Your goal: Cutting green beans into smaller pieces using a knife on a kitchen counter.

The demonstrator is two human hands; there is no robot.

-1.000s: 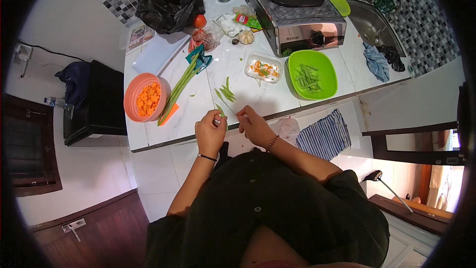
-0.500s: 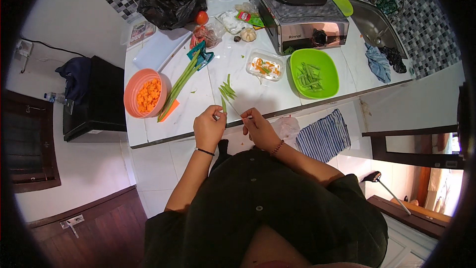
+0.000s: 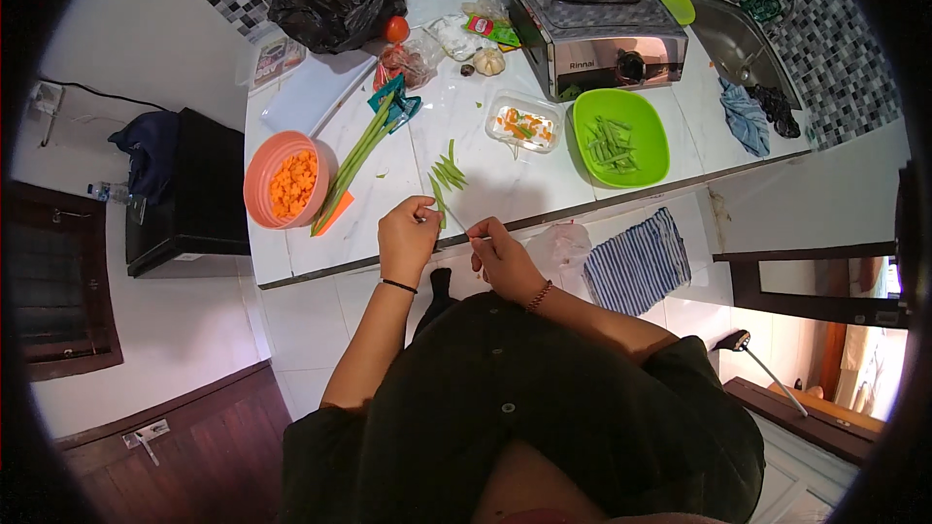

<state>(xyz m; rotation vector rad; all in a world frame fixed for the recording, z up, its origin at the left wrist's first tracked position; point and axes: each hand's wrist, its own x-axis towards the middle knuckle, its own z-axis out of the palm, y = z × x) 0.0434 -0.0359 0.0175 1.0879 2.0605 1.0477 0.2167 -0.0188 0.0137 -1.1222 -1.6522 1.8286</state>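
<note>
Seen from above, a person's left hand [image 3: 408, 238] pinches a green bean [image 3: 440, 206] at the counter [image 3: 505, 189] edge, steadying it for the right hand [image 3: 500, 252], closed on what looks like a small knife; cut beans fill a green bowl [image 3: 621, 136] nearby

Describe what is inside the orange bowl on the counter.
The orange bowl holds a heap of small cut carrot pieces. The pieces cover the bottom of the bowl, so anything beneath them cannot be seen.
</note>
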